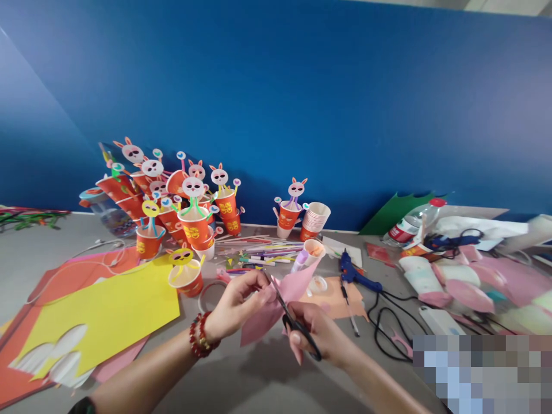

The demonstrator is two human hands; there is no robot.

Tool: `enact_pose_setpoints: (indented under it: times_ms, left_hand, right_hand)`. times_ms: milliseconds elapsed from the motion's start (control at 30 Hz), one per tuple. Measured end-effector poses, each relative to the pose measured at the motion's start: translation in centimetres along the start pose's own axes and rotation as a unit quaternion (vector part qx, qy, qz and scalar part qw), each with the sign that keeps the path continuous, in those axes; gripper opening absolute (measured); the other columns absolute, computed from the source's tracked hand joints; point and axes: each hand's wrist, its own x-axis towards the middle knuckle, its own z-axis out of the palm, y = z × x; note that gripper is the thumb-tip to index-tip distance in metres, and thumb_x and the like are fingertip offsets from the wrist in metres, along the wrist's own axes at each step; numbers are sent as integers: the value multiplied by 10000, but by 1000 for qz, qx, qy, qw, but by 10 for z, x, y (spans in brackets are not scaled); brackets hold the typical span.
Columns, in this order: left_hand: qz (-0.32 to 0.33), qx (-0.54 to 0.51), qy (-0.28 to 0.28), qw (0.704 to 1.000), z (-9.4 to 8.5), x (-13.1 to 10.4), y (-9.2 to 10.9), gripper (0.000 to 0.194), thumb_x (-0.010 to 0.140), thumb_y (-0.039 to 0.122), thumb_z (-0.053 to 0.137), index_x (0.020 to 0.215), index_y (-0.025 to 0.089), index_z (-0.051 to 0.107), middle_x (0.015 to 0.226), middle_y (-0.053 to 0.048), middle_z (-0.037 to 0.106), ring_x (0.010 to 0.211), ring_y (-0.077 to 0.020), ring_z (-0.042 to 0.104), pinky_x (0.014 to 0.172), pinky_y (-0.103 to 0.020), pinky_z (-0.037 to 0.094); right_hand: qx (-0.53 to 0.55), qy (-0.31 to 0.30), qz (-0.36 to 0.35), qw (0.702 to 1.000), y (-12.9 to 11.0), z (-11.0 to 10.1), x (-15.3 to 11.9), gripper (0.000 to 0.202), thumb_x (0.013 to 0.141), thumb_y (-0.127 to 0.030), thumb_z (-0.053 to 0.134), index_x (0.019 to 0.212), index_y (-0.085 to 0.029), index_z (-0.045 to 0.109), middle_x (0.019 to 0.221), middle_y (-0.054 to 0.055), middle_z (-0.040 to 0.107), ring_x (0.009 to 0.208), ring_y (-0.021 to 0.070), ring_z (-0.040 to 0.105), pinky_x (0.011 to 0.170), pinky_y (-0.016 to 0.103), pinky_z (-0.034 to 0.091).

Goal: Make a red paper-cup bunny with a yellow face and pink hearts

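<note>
My left hand (pixel 241 302) is closed on a sheet of pink paper (pixel 297 287), raised above the grey table. A red bead bracelet circles that wrist. In my right hand (pixel 323 333) is a pair of black-handled scissors (pixel 282 302), fingers wrapped round the loops. Its blades point up and left, lying across the pink paper near my left fingertips. How far the blades are parted I cannot tell. Behind my hands stand a purple glue stick (pixel 299 260) and a paper cup (pixel 314 251) with orange scraps inside.
Red paper cups with rabbit faces (pixel 192 221) crowd the back left. Yellow paper (pixel 116 310) with cut-out holes lies at left. A blue glue gun (pixel 357 273), its black cord, a pen (pixel 349 307) and a plastic bottle (pixel 414 224) are on the right. A blue partition (pixel 276 103) stands behind.
</note>
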Motion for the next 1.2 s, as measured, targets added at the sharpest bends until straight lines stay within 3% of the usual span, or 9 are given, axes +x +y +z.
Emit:
enact_pose_setpoints:
  times_ms: [567,1200]
  left_hand:
    - [-9,-31,9,999,0,1,-10,226,898,330,625,766,158,561,731,-14,589,670,-119,523,640,-227,419]
    - [-4,-67,-2,998,-2,-1,-7,190,907,281,622,775,155,569,755,-20,622,697,-117,564,657,-215,433]
  right_hand:
    - [9,-5,0,1000,-1,0,0,633,641,-782,658,763,-186,482,500,-32,586,400,96,491,430,194,278]
    - [11,12,16,1000,2,2,3,633,614,-784,675,700,-214,415,453,-72,497,375,80,448,401,189,287]
